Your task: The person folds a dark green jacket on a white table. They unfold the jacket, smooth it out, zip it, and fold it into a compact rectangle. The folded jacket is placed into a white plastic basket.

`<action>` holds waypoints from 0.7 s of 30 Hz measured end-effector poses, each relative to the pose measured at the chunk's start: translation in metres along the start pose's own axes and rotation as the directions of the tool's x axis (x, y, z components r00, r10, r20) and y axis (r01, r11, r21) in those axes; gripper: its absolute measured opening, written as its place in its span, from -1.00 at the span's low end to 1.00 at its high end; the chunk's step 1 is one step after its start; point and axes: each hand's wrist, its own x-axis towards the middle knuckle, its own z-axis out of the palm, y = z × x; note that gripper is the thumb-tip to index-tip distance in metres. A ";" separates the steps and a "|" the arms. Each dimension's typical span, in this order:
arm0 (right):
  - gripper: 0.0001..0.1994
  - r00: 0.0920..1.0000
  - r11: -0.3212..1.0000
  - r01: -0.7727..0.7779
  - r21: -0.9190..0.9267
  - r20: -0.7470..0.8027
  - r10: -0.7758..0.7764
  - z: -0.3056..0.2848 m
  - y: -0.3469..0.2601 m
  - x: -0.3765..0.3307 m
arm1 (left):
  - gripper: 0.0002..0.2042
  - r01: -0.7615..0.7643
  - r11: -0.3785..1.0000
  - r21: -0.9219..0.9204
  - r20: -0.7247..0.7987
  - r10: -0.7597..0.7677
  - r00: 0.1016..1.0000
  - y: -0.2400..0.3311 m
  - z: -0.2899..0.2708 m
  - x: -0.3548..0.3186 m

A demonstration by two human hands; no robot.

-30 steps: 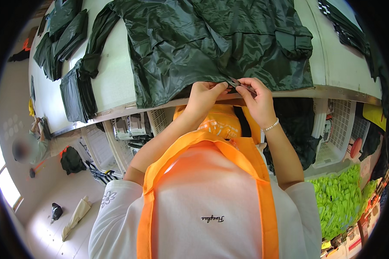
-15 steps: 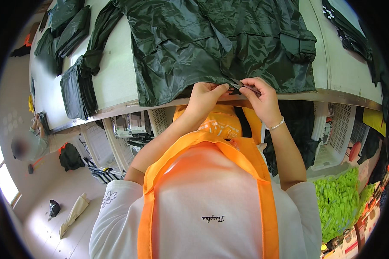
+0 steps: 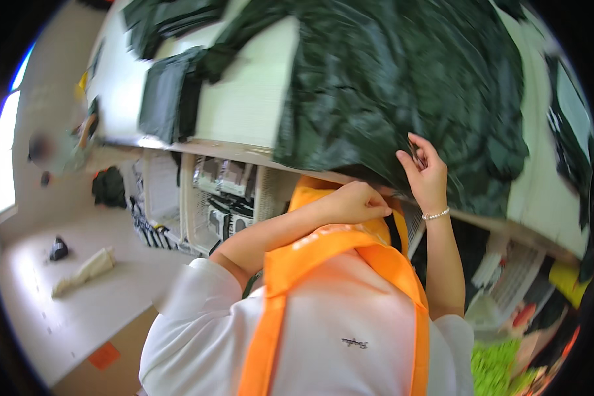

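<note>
A dark green shiny garment (image 3: 376,86) lies spread on the table, its near edge hanging at the table's front. My right hand (image 3: 428,177) is over the lower part of the garment, thumb and index finger apart at the tips. Small thread snips (image 3: 416,156) sit in it, mostly hidden by the fingers. Drawn back from the hem, my left hand (image 3: 360,201) is in front of the orange apron (image 3: 310,193) with its fingers curled together. Whatever it may pinch is hidden.
Folded dark green garments (image 3: 168,92) lie on the table (image 3: 244,99) to the left. Under it, white baskets (image 3: 162,191) and packaged goods (image 3: 226,179) stand on the left. Bright green material (image 3: 495,366) is at lower right. A blurred person (image 3: 76,148) is at far left.
My left hand has let go of the garment's hem and come back toward the apron. My right hand has moved off the hem with the snips. The whole view has swung and tilted.
</note>
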 end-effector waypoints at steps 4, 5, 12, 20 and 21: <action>-0.59 0.983 0.886 0.060 -0.460 0.180 0.027 0.064 -0.006 0.019 | -0.83 0.214 0.954 -0.211 -0.582 -0.299 0.756 -0.041 -0.135 -0.010; -0.59 0.974 0.855 0.070 -0.514 0.222 0.054 0.077 0.006 0.016 | -0.75 0.159 0.970 -0.182 -0.766 -0.241 0.596 -0.074 -0.180 -0.014; -0.62 0.939 0.845 -0.127 -0.520 0.211 0.271 0.078 0.033 -0.011 | -0.16 0.425 0.879 -0.218 -0.975 -0.180 -0.129 -0.206 -0.396 -0.059; -0.74 0.996 0.997 0.061 -0.052 -0.065 -0.064 0.144 -0.069 0.036 | -0.72 0.213 0.487 0.847 -0.524 0.832 0.181 -0.109 -0.254 -0.055; -0.73 0.993 0.992 0.113 -0.055 -0.015 -0.114 0.163 -0.096 0.042 | -0.76 0.138 0.458 0.878 -0.477 0.854 0.205 -0.101 -0.232 -0.058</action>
